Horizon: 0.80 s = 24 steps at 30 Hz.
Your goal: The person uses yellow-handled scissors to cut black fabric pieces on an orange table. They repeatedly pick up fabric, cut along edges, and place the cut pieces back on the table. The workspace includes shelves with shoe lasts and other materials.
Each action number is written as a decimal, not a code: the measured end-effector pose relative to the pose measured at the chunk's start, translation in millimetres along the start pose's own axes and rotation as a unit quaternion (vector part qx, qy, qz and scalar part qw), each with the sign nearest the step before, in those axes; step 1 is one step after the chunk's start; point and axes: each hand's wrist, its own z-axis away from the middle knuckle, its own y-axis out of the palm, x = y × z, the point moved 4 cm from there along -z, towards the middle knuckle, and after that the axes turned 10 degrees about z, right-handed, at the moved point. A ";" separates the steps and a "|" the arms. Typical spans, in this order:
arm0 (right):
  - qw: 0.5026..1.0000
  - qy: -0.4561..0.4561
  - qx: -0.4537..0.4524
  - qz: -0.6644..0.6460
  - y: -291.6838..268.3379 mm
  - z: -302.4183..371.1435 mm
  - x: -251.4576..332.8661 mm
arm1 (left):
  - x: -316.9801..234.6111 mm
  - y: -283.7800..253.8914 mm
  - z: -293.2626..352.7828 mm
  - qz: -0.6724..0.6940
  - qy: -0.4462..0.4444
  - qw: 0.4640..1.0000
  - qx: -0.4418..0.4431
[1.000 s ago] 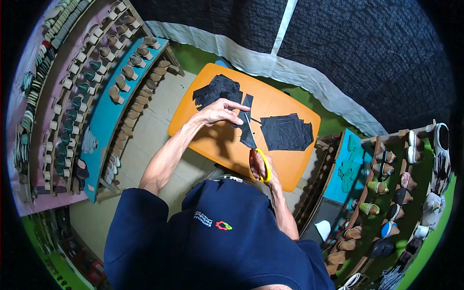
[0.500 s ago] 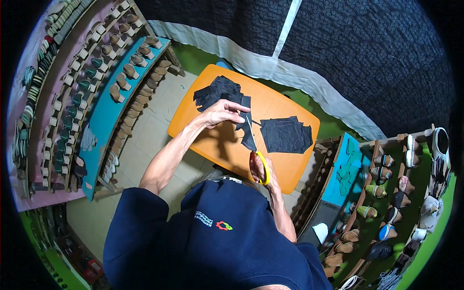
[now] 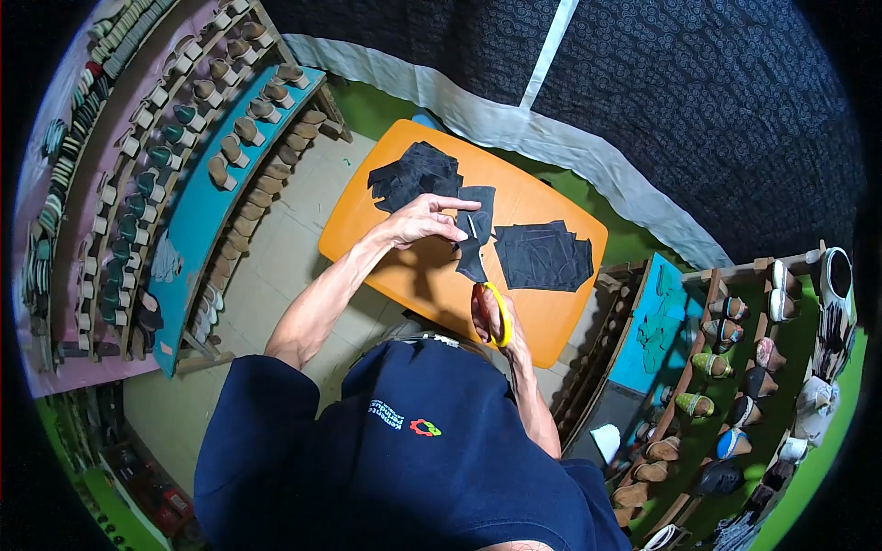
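Observation:
My left hand (image 3: 424,221) is closed on a small black piece of sheet material (image 3: 471,266), perhaps cloth or thin leather. The index finger stretches across its upper part and the thumb lies below. Yellow-handled scissors (image 3: 503,317) are in my right hand (image 3: 491,321), with their blades pointing away from me into the piece. One blade shows bright on the dark material, close to my left fingertips. A stack of black cut pieces (image 3: 544,257) lies to the right, and a looser black pile (image 3: 416,176) to the far left, both on the orange table (image 3: 386,262).
Shoe racks with a blue shelf (image 3: 197,225) stand on the left. On the right are another blue shelf (image 3: 638,354) with green scraps (image 3: 663,326) and a rack of shoes (image 3: 713,365). A dark patterned curtain (image 3: 680,110) hangs behind the table.
The black piece has turned and shifted a little right, showing more beyond my left fingers. My left fingertips moved slightly right. The scissor blades now lie against the piece at a different angle.

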 end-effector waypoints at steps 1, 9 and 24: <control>1.000 -0.001 -0.004 -0.002 0.1 -0.1 1.4 | 0.6 0.1 0.7 0.005 0.004 1.000 -0.001; 1.000 -0.010 -0.018 -0.005 -0.8 1.3 7.4 | 3.7 8.5 5.0 0.031 0.040 0.997 -0.057; 1.000 -0.011 0.020 -0.013 -1.3 -1.6 -4.9 | 1.4 -1.2 4.5 -0.005 0.015 1.000 -0.006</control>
